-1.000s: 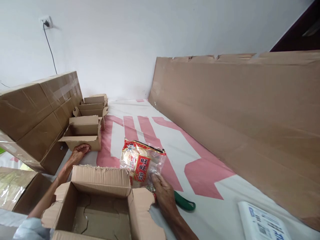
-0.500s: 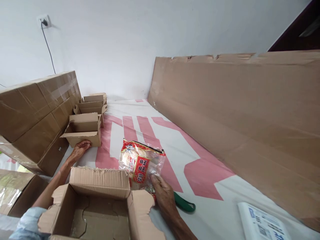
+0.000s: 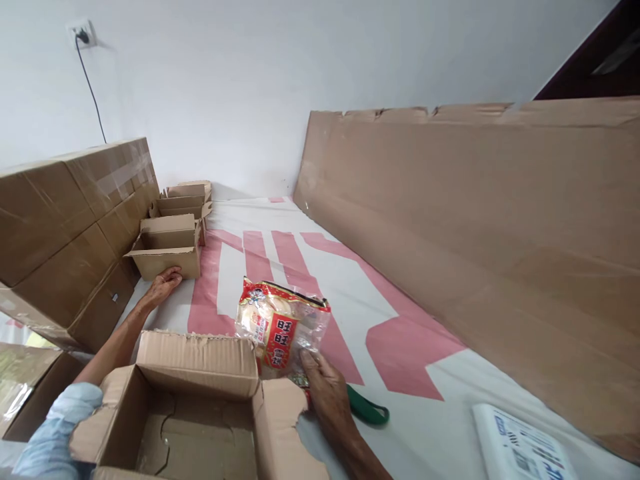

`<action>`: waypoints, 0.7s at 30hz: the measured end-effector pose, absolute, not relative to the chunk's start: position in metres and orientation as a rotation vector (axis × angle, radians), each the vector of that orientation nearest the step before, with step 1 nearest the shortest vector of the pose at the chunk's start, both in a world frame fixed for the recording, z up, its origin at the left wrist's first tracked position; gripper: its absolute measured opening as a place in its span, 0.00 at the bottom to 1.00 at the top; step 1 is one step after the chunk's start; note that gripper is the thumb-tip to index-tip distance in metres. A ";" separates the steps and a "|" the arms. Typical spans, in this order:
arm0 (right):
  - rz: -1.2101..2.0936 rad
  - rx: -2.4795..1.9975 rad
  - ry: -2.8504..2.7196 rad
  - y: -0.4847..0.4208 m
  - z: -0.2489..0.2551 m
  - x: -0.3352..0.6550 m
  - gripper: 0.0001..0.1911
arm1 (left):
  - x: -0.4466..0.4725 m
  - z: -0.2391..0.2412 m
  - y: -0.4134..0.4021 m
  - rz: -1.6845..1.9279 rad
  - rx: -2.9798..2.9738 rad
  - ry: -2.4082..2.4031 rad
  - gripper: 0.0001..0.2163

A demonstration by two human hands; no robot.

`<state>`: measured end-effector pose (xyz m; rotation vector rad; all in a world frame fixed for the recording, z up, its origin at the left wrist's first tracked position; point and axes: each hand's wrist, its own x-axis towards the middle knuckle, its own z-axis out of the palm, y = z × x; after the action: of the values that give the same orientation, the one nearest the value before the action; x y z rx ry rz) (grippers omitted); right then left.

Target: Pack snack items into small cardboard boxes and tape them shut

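Observation:
My right hand [image 3: 326,391] grips the lower edge of a clear snack bag [image 3: 280,325] with red labels, holding it upright beside an open cardboard box [image 3: 200,413] right in front of me. That box has nothing inside; its flaps stand open and one is torn. My left hand [image 3: 161,287] reaches far forward and touches the front of a small open carton [image 3: 167,253], fingers curled against its lower edge. The left arm wears a light blue sleeve [image 3: 55,427].
More small open cartons [image 3: 183,198] line up behind the first. Large taped boxes [image 3: 65,227] are stacked at left. A long cardboard sheet [image 3: 475,233] leans along the right. A green strap [image 3: 367,410] and a white labelled parcel [image 3: 520,447] lie on the pink-and-white cloth [image 3: 400,347].
The view has shifted slightly; the small carton and my left hand sit a little farther away. The snack bag stays in my right hand, about where it was.

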<state>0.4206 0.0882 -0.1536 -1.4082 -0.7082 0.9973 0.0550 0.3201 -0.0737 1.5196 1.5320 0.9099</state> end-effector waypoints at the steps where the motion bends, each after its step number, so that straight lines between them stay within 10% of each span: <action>1: 1.004 -1.404 -0.702 0.088 -0.153 0.421 0.39 | 0.055 -0.075 0.323 0.907 1.526 1.533 0.28; 21: 1.042 -1.347 -0.755 0.089 -0.155 0.425 0.37 | 0.050 -0.073 0.348 0.744 1.707 1.445 0.37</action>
<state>0.4247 0.0890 -0.1548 -1.3473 -0.7554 1.0416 0.0502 0.3480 -0.0730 1.7068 1.4453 0.7438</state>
